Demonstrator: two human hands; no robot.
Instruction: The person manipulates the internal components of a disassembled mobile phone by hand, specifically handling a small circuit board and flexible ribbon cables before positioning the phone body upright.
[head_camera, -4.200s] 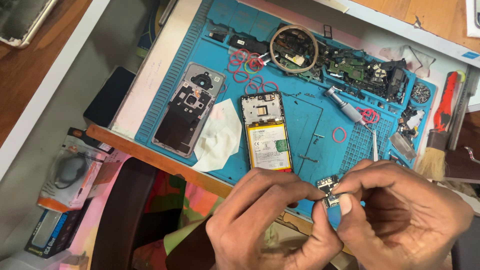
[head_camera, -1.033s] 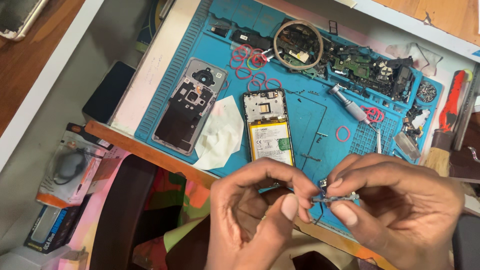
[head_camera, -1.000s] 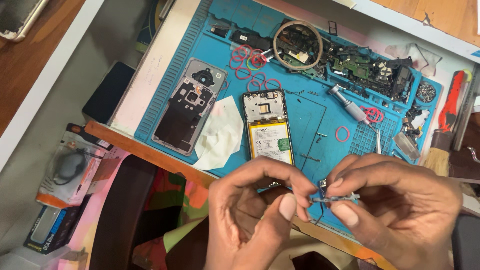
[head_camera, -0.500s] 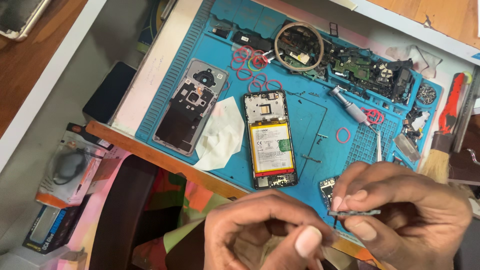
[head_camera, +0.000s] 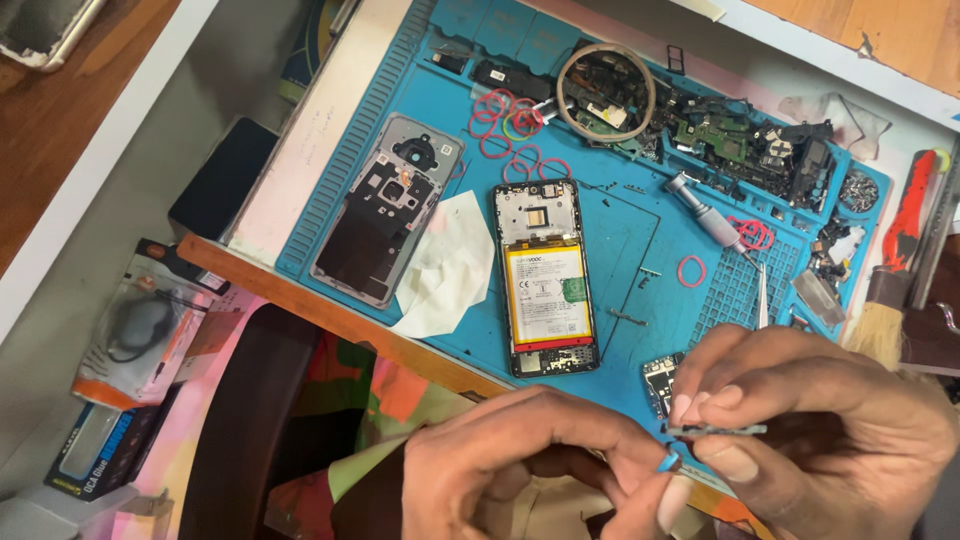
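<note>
A blue ribbed repair mat (head_camera: 620, 250) covers most of the worktop (head_camera: 330, 310), whose wooden near edge shows below it. On the mat lie two opened phones side by side: on the left a grey back housing (head_camera: 385, 225) with its camera holes bare, on the right a phone body (head_camera: 545, 278) with a pale battery filling its middle. Between them sits one crumpled white tissue (head_camera: 445, 265). Along the far side runs a heap of dark boards and parts (head_camera: 740, 140), too tangled to count, with one round beige ring (head_camera: 605, 92) resting on it. Small red rubber bands (head_camera: 500, 110) are scattered about; I make out nine or so, some overlapping. One grey screwdriver (head_camera: 705, 212) lies at a slant to the right of the phone body, and a brush with pale bristles (head_camera: 882, 325) is partly cut off at the right edge.

At the near edge, the right hand (head_camera: 810, 420) has its thumb and fingers pinched together on a thin grey metal strip (head_camera: 718, 431), held level. Just behind its fingers a small circuit board (head_camera: 662, 380) lies on the mat, half hidden. The left hand (head_camera: 530, 465) is curled, its fingertips closed on a tiny blue piece (head_camera: 668, 462), just below the strip's left end; whether the two touch I cannot tell.
</note>
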